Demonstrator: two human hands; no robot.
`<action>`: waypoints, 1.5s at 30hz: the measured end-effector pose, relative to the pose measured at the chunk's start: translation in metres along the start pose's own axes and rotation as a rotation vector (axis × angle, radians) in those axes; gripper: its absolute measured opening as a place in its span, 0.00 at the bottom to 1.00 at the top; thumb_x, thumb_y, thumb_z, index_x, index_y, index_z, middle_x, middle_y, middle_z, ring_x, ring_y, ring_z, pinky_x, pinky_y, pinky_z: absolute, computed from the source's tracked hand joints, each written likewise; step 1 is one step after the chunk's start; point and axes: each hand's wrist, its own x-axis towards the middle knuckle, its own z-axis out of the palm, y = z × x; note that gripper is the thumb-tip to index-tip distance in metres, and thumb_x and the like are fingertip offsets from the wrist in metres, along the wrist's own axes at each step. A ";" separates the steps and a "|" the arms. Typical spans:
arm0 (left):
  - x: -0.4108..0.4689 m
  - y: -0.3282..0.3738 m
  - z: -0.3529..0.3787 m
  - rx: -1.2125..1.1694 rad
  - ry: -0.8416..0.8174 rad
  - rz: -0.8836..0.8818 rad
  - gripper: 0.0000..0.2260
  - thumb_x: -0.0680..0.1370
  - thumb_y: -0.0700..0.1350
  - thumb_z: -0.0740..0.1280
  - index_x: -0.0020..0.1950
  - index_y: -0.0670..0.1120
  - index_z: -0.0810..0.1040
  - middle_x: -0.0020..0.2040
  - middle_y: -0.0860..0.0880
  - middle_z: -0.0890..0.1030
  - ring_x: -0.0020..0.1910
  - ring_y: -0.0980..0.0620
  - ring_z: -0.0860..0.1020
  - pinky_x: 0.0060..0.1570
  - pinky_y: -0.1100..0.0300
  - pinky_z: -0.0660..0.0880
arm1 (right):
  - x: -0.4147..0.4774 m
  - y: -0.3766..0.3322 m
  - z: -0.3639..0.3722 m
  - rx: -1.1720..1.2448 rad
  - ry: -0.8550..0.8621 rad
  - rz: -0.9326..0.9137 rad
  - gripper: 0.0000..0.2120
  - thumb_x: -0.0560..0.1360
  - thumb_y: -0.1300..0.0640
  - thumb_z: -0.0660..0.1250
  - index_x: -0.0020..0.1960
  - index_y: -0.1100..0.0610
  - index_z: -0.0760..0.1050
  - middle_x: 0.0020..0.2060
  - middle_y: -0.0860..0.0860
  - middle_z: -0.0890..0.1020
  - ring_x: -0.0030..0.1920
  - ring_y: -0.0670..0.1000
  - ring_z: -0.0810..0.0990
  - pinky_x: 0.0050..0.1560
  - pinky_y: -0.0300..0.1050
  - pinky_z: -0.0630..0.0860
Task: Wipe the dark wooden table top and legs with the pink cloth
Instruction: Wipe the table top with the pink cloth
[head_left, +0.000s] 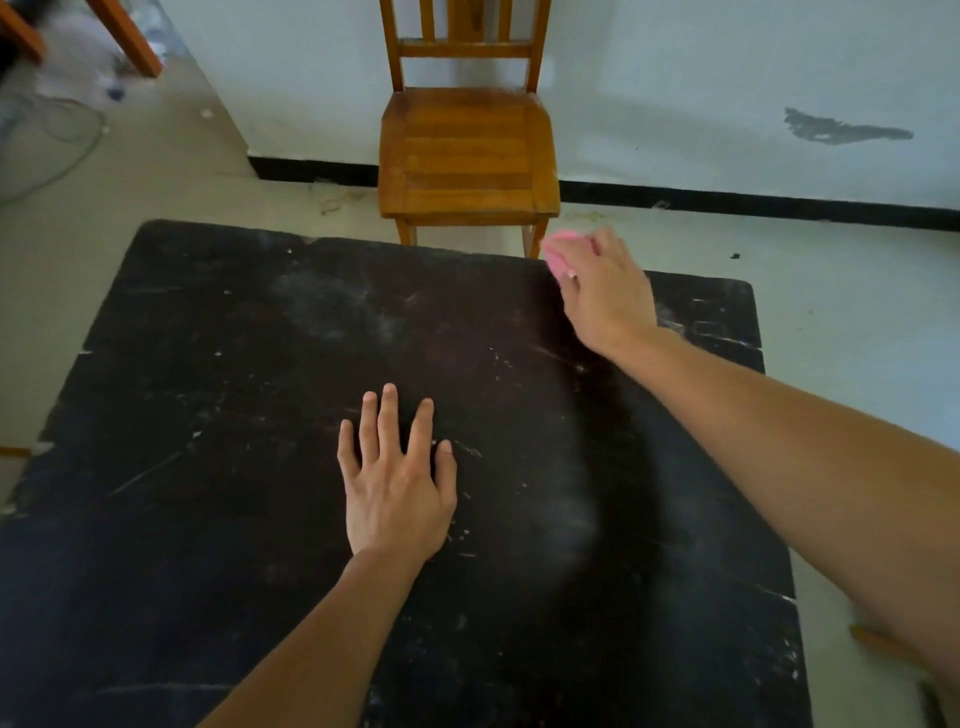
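Cloth (562, 253) in pink is bunched up at the far edge of the table (249, 374), right of the middle. The right hand (605, 299) lies over it with the fingers curled around it, so only a pink wad shows past the knuckles. Both hand and cloth are a little blurred. The right forearm reaches in from the near right, across the right part of the table.

The table top is dark, nearly black wood, scratched and chipped, with pale dusty smears toward the far left and a faint pale streak right of the middle. The left hand (397, 486) rests flat on the top near its middle, palm down, fingers straight and slightly spread, holding nothing.

Just beyond the far edge a chair (467, 156) of orange-brown wood stands facing the table, close to a white wall (727, 78). A black skirting strip (753, 205) runs along the wall's foot, and there is a grey patch (841, 127) on it at the right. The floor (130, 171) is pale. At the far left, cables (62, 135) lie on it beside more orange wooden legs (124, 36).
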 end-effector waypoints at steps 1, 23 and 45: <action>-0.001 0.000 0.000 0.002 -0.003 0.000 0.24 0.79 0.57 0.48 0.73 0.50 0.65 0.76 0.42 0.60 0.75 0.42 0.56 0.72 0.41 0.54 | -0.016 -0.010 0.000 0.015 -0.003 -0.077 0.16 0.81 0.57 0.60 0.68 0.53 0.71 0.59 0.56 0.73 0.56 0.52 0.74 0.51 0.43 0.73; 0.000 -0.001 0.001 -0.028 0.009 -0.003 0.23 0.79 0.56 0.52 0.72 0.50 0.65 0.76 0.42 0.60 0.76 0.42 0.55 0.72 0.42 0.53 | -0.025 0.073 -0.018 -0.225 0.031 -0.046 0.08 0.82 0.53 0.58 0.55 0.55 0.73 0.52 0.53 0.73 0.50 0.53 0.75 0.42 0.45 0.71; -0.028 0.147 0.024 -0.130 0.030 0.043 0.20 0.80 0.52 0.57 0.71 0.46 0.68 0.75 0.41 0.60 0.76 0.42 0.55 0.73 0.43 0.52 | -0.088 0.212 -0.078 -0.232 0.013 0.118 0.08 0.80 0.52 0.63 0.58 0.51 0.75 0.52 0.53 0.76 0.49 0.56 0.76 0.43 0.42 0.70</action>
